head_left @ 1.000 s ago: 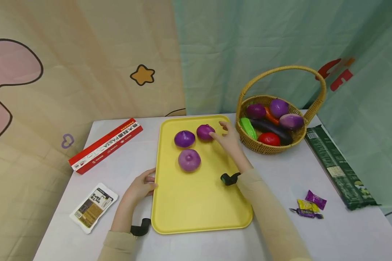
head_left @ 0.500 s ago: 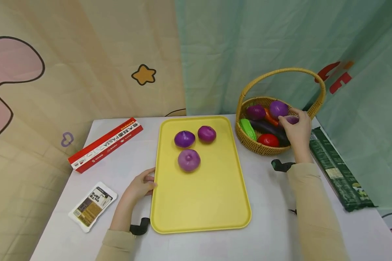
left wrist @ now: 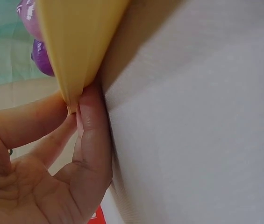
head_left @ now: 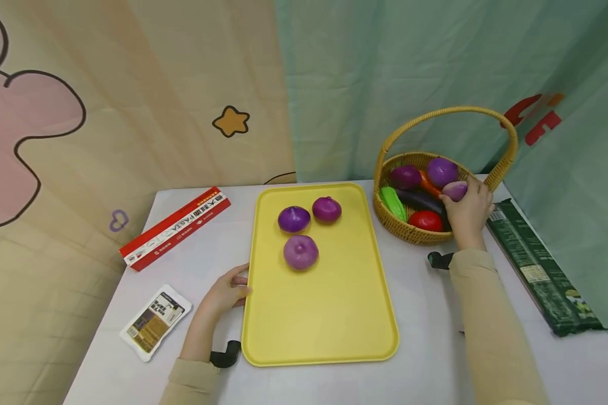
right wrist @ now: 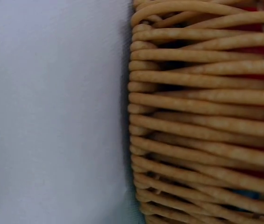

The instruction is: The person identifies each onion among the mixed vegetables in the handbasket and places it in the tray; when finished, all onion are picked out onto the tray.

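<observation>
Your left hand pinches the yellow tray, likely steadying it | your right hand grips the pale-purple vegetable in the basket from your side, probably easiest

The tray has room toward six o'clock; purple veggies block part of its twelve. The basket's handle bars twelve; six is free.

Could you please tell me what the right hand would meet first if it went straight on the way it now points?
Probably the round purple vegetable in the basket, just beyond the pale purple vegetable that the right hand pinches, though depth is unclear.
</observation>
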Available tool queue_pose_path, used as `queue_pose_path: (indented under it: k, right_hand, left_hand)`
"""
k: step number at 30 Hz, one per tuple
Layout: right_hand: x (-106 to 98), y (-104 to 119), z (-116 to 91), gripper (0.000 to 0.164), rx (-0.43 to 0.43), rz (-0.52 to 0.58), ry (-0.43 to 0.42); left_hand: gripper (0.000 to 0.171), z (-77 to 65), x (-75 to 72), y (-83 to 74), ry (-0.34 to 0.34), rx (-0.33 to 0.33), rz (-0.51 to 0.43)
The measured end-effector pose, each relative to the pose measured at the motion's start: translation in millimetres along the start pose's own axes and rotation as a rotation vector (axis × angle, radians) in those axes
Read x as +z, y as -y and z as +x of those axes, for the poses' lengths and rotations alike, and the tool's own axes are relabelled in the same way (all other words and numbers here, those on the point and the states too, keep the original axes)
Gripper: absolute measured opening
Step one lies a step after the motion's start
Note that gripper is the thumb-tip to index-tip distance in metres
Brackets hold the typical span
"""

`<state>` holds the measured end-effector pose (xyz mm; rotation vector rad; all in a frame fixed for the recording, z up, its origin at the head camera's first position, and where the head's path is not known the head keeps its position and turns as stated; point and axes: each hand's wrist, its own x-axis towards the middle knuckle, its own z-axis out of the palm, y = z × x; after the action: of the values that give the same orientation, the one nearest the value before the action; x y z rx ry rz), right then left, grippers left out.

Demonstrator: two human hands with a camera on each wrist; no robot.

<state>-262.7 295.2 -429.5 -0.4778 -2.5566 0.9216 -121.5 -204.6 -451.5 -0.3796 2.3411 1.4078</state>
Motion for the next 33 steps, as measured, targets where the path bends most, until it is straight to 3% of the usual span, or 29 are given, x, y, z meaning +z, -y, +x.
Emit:
queue_pose_path:
  k: [8,14,17,22,25,29,33]
  right_hand:
    - [0.0,-1.1,-2.0,0.075,-0.006,-0.029,-0.053]
    - [0.2,-1.4,-6.1,0.080,0.034,0.115,-0.111]
    - [-2.2,7.5,-12.0,0.078,0.044,0.222,-0.096]
    - [-6.1,43.5,-34.8,0.073,0.049,0.347,0.014]
    - [2.4,68.9,-56.7,0.069,0.032,0.402,0.143]
    - [28.0,96.2,-86.8,0.066,0.032,0.490,0.361]
    - [60.9,112.3,-110.2,0.066,0.010,0.447,0.513]
  left_hand:
    - [0.062,0.7,1.5,-3.7,-0.001,0.007,0.010]
    - [0.062,1.1,1.8,-4.7,0.001,0.018,0.012]
    - [0.062,0.5,1.7,-3.6,-0.001,0.012,0.007]
    - [0.062,0.3,0.8,-2.9,-0.004,0.001,0.011]
    - [0.062,0.6,0.6,-3.3,-0.003,0.005,0.009]
    - [0.063,0.3,0.6,-3.0,0.004,0.010,0.005]
    - [0.063,-0.2,0.5,-1.7,0.010,0.007,0.002]
